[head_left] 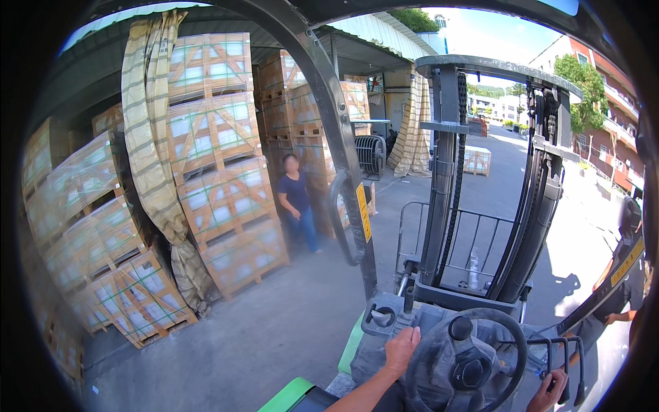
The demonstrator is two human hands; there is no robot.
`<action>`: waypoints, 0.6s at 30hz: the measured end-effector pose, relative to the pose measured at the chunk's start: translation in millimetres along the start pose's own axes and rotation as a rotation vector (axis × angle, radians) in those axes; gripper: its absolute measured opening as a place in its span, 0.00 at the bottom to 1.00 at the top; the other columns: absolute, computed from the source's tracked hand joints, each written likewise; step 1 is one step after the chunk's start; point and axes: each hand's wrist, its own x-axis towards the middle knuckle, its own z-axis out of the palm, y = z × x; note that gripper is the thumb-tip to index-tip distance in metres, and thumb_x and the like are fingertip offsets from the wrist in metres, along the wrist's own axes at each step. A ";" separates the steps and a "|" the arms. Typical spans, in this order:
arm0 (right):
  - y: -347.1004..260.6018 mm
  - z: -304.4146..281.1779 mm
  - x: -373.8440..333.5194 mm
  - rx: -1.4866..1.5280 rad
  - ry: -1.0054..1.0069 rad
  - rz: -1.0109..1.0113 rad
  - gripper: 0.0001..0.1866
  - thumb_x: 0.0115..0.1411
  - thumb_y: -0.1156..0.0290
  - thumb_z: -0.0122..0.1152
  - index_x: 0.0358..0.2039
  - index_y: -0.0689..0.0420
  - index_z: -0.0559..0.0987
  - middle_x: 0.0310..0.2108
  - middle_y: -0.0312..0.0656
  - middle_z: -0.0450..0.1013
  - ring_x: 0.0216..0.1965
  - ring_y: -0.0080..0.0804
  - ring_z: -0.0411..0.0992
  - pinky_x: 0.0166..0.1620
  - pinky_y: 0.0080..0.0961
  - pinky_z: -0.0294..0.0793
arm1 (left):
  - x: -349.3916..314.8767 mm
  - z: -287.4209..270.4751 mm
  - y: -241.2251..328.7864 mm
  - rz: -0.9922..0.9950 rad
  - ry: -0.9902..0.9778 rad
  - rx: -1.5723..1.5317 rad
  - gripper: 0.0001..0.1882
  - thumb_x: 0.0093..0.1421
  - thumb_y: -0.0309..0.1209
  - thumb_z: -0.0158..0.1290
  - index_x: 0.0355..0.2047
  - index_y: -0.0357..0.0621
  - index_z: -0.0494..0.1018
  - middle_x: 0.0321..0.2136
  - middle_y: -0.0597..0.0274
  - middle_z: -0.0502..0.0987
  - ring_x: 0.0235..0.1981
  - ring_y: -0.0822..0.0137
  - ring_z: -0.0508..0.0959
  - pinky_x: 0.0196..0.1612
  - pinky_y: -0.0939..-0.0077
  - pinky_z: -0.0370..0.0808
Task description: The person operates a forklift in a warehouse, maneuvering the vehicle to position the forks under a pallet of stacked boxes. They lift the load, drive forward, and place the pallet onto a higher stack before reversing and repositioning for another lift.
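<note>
My left hand (401, 350) is closed just left of the black steering wheel (519, 371), close to its rim. Whatever its fingers hold, if anything, is hidden. A short black lever (410, 298) stands on the dashboard beyond that hand. At the lower right, the fingers of my right hand (551, 390) curl around one of the bent black control levers (565, 353). A round spinner knob (460, 328) sits on the wheel's upper part, with neither hand on it. Ahead rises the forklift mast (445, 185) with its chains.
Stacked wooden crates (220, 137) and a striped curtain (147, 117) line the left. A person in blue (296, 196) stands beside the stacks. Another person (614, 316) is close on the right. One crate (476, 161) sits beyond the mast, behind the load backrest (412, 230).
</note>
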 end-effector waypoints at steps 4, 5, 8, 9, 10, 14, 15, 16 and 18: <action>2.9 1.0 -1.7 0.020 -0.007 0.035 0.11 0.68 0.66 0.65 0.40 0.63 0.83 0.41 0.46 0.79 0.40 0.39 0.77 0.38 0.31 0.78 | -0.5 -0.3 -1.0 0.023 0.012 0.007 0.16 0.66 0.38 0.58 0.22 0.48 0.71 0.22 0.58 0.77 0.21 0.50 0.79 0.23 0.57 0.74; 3.8 0.3 -1.8 -0.009 -0.021 0.027 0.11 0.68 0.68 0.64 0.42 0.64 0.82 0.42 0.47 0.78 0.41 0.39 0.77 0.39 0.31 0.78 | -0.7 -0.2 -1.0 0.026 0.023 0.009 0.16 0.66 0.37 0.59 0.22 0.49 0.71 0.22 0.59 0.76 0.21 0.51 0.79 0.22 0.57 0.74; 5.4 1.2 -3.1 -0.002 -0.014 0.019 0.11 0.67 0.68 0.65 0.43 0.64 0.82 0.43 0.48 0.78 0.42 0.40 0.77 0.41 0.31 0.79 | -0.6 0.6 -1.2 0.047 0.037 0.041 0.16 0.65 0.37 0.59 0.21 0.49 0.71 0.21 0.60 0.76 0.20 0.52 0.78 0.21 0.59 0.74; 5.4 3.0 -3.8 0.030 -0.017 0.062 0.12 0.68 0.67 0.65 0.44 0.64 0.82 0.45 0.49 0.78 0.43 0.41 0.77 0.42 0.31 0.80 | -0.5 0.6 -1.2 0.040 0.023 0.049 0.17 0.65 0.37 0.59 0.21 0.49 0.70 0.21 0.60 0.76 0.20 0.52 0.78 0.21 0.59 0.74; 5.9 3.6 -4.0 0.016 -0.022 0.068 0.11 0.66 0.69 0.66 0.44 0.64 0.83 0.46 0.49 0.78 0.44 0.41 0.77 0.42 0.32 0.80 | -0.5 0.2 -1.2 0.035 0.009 0.057 0.17 0.65 0.37 0.59 0.21 0.49 0.70 0.21 0.60 0.76 0.20 0.52 0.78 0.21 0.59 0.74; 6.5 12.7 -3.3 0.121 0.088 0.033 0.01 0.64 0.81 0.56 0.36 0.64 0.75 0.34 0.46 0.71 0.36 0.36 0.72 0.40 0.29 0.71 | 1.0 -3.0 0.5 0.026 -0.002 0.037 0.17 0.66 0.37 0.59 0.20 0.48 0.70 0.21 0.60 0.75 0.20 0.52 0.78 0.21 0.59 0.74; 6.6 14.4 -3.1 0.148 0.086 0.036 0.02 0.63 0.81 0.57 0.36 0.64 0.75 0.34 0.46 0.72 0.36 0.38 0.72 0.40 0.31 0.71 | 1.2 -4.9 0.8 0.023 -0.024 0.057 0.17 0.66 0.38 0.58 0.21 0.48 0.70 0.21 0.59 0.76 0.21 0.51 0.78 0.22 0.57 0.74; 6.5 14.7 -3.5 0.173 0.083 0.039 0.02 0.62 0.81 0.57 0.36 0.63 0.75 0.34 0.47 0.72 0.36 0.40 0.73 0.41 0.33 0.72 | 1.5 -7.0 0.9 0.014 -0.059 0.072 0.17 0.66 0.38 0.58 0.21 0.47 0.71 0.22 0.58 0.76 0.21 0.50 0.79 0.22 0.56 0.74; 6.5 13.6 -3.3 0.198 -0.002 0.098 0.04 0.61 0.82 0.55 0.37 0.63 0.73 0.38 0.48 0.69 0.41 0.43 0.70 0.45 0.36 0.71 | 0.3 -9.5 3.8 -0.023 -0.106 0.075 0.17 0.67 0.39 0.57 0.22 0.46 0.71 0.22 0.56 0.77 0.23 0.47 0.79 0.24 0.53 0.74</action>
